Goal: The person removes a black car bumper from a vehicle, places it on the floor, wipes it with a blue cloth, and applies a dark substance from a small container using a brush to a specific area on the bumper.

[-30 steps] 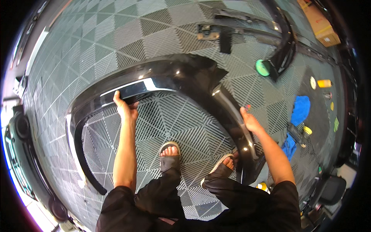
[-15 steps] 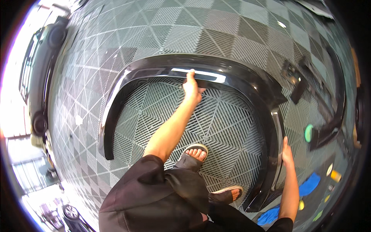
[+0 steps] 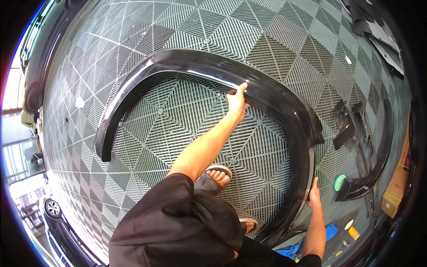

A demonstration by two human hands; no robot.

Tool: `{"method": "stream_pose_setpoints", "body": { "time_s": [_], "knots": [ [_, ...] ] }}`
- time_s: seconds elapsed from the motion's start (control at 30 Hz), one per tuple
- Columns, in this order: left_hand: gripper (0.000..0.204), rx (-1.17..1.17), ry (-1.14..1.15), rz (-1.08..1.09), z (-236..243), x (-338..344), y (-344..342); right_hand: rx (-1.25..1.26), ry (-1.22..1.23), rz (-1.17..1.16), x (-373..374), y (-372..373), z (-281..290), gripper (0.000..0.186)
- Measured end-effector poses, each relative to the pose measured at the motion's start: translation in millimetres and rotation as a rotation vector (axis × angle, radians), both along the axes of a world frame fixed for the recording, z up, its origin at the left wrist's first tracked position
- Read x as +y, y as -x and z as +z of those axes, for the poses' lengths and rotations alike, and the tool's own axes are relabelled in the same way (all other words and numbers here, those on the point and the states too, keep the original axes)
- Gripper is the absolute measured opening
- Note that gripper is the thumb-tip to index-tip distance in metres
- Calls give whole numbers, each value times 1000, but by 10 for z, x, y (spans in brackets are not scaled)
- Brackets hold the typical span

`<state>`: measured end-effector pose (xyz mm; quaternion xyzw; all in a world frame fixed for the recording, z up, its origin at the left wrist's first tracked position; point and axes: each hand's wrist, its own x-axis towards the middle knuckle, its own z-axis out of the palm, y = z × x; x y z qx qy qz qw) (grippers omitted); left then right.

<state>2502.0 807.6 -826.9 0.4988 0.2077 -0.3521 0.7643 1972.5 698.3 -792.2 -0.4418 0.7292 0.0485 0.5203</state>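
A large glossy black wheel arch trim [image 3: 204, 62] curves across the middle, one end at the left and the other near my feet. My left hand [image 3: 238, 104] grips the inner edge of its top stretch, thumb on the shiny face and fingers partly hidden beneath. On the outer edge of the right leg, my right hand [image 3: 314, 193] holds on with its thumb pointing up along the rim; its other fingers are mostly hidden. The trim's lower right end is partly behind my clothing.
Patterned grating tiles [image 3: 187, 129] cover the floor. At right lie a second black curved trim [image 3: 378, 164], a round green pad [image 3: 339, 183], black parts [image 3: 343, 133] and a cardboard box [image 3: 397, 191]. A blue cloth [image 3: 291, 250] lies lower right. Vehicles, including a dark car [image 3: 66, 236], stand at left.
The whole scene has turned clockwise in view: the trim's left end sits higher and its right side lower. Both hands keep hold of the trim.
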Motion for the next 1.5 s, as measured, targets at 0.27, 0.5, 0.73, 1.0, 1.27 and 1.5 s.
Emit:
{"method": "stream_pose_setpoints", "body": {
  "time_s": [0.27, 0.5, 0.73, 1.0, 1.27, 1.5],
  "knots": [
    [54, -6, -132, -99, 214, 185, -112, 9, -84, 155, -94, -216, 230, 76],
    [92, 92, -164, -336, 239, 1018, 66, 162, 92, 472, -304, -443, 268, 74],
    [67, -4, -250, -267, 288, 2550, 168, 181, 804, 941, -494, -1143, 414, 68],
    [59, -219, -948, 146, 166, 4589, 641, -189, 1193, 1324, 334, -3249, 715, 60],
    [82, -165, -1527, 378, 107, 6337, 762, -559, 1064, 1656, 2297, -5183, 147, 66],
    [80, -9, -1778, 421, -203, 7313, 50, 51, 1150, 1366, 3650, -6229, -682, 81]
  ]
}}
